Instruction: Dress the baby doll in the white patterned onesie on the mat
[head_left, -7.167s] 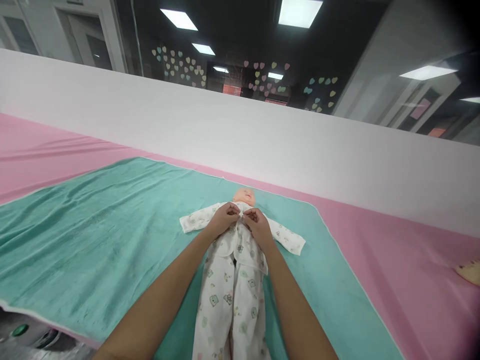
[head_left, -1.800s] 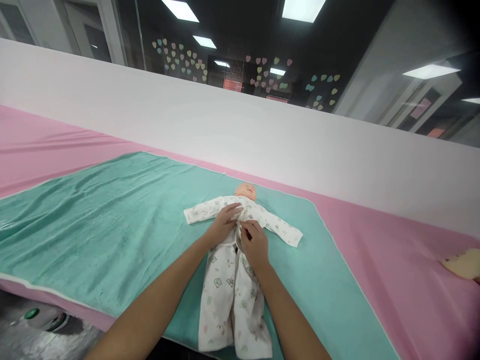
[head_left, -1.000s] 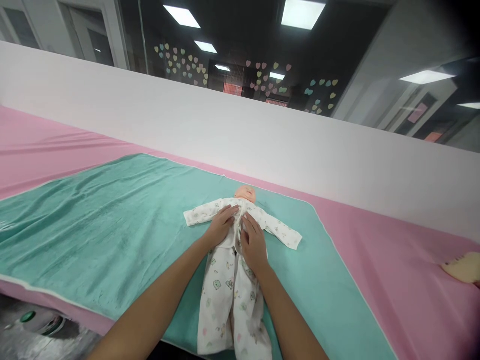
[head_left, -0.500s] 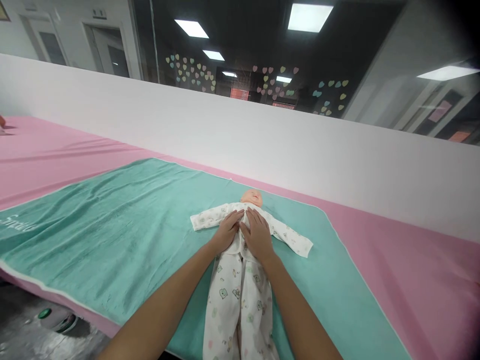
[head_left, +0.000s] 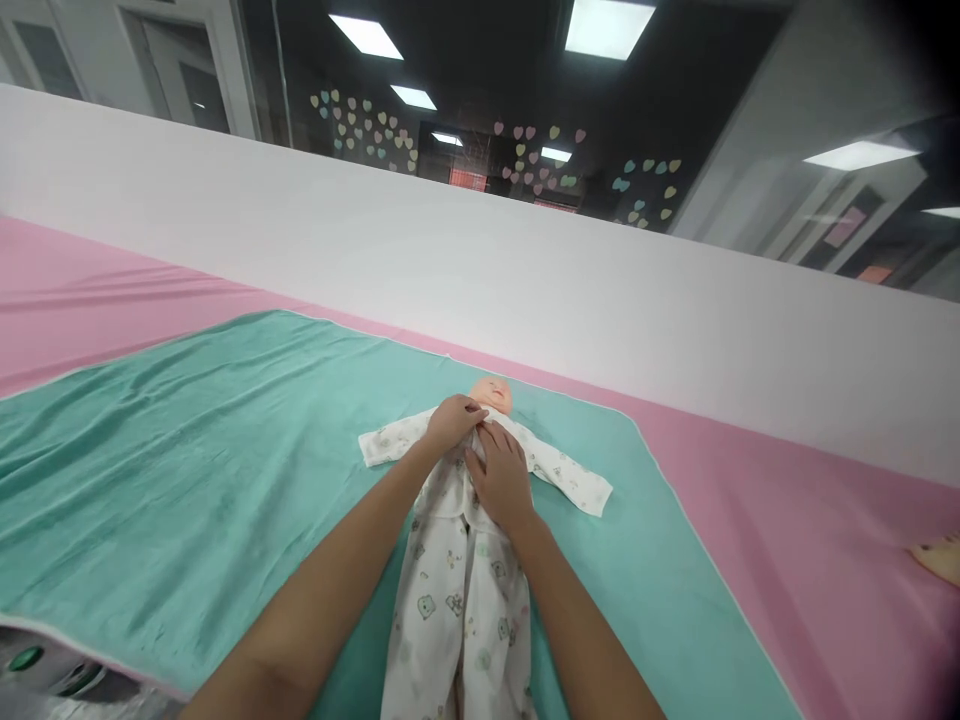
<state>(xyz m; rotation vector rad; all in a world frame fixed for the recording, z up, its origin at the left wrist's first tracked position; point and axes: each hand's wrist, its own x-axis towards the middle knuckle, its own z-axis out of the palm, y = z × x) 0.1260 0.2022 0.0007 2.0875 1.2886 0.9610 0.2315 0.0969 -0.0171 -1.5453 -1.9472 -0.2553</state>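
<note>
A baby doll (head_left: 491, 393) in a white printed romper (head_left: 457, 585) lies on its back on a teal towel (head_left: 202, 470), sleeves spread out to both sides. My left hand (head_left: 450, 422) sits at the romper's collar just below the doll's chin, fingers curled and pinched on the fabric. Lying flat on the doll's chest is my right hand (head_left: 501, 478), its fingers stretched out and together. Both forearms reach in from the bottom edge along the romper's legs.
The teal towel covers a pink sheet (head_left: 787, 530) on a long surface. A white wall panel (head_left: 525, 270) runs behind it, with dark glass and heart stickers above. A tan object (head_left: 939, 557) lies at the right edge. A green-dotted object (head_left: 26, 660) sits on the floor, lower left.
My left hand has moved up from the chest to the collar and curled shut on the fabric. My right hand stays flat on the chest. The view shifted slightly.
</note>
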